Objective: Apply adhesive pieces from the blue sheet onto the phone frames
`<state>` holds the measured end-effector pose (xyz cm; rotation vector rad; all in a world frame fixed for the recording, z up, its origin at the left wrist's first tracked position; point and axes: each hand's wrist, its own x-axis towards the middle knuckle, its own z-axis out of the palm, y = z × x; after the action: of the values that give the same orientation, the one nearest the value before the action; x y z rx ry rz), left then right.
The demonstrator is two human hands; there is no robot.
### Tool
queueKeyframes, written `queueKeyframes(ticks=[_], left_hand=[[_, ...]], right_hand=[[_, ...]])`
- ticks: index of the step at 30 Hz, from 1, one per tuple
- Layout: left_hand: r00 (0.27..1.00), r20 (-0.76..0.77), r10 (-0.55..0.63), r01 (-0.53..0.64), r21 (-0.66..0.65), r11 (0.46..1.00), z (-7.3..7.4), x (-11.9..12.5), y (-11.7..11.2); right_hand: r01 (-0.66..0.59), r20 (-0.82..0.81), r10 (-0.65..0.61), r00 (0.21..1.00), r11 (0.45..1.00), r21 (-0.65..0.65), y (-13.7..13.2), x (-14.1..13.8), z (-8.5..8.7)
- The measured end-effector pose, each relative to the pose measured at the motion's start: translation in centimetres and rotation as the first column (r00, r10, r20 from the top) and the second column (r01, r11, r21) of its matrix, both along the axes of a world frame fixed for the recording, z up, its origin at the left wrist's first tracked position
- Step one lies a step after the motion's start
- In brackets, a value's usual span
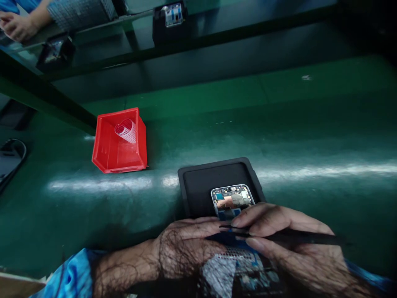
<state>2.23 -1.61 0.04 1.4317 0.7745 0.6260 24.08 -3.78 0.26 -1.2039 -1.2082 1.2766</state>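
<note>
An opened phone with its circuit board bare lies in a black tray. My left hand reaches across the phone's lower part from the left, its fingers stretched out and the thumb apart from them. In my right hand is a pair of black tweezers, pinched between thumb and fingers. The tips point left and sit close to my left fingertips. Nearer to me, below the hands, are a perforated strip and a crumpled grey-white sheet, partly dark and blurred. My hands cover the phone's lower half.
A red bin with a curled perforated white sheet stands left on the green bench. Across the back runs a raised shelf carrying a black tray with a phone. Another person's hands show at upper left.
</note>
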Motion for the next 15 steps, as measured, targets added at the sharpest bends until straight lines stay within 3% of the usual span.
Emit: queueKeyframes(ticks=[9, 15], left_hand=[[0.993, -0.103, -0.049, 0.066, 0.168, 0.984, 0.17, -0.61, 0.34], [0.99, -0.133, -0.057, 0.082, 0.194, 0.978, 0.12, -0.73, 0.37]], right_hand=[[-0.099, 0.146, 0.081, 0.986, 0.987, 0.124, -0.2, 0.8, 0.32], [-0.053, 0.043, 0.049, 0.998, 0.994, 0.093, 0.17, 0.54, 0.11]])
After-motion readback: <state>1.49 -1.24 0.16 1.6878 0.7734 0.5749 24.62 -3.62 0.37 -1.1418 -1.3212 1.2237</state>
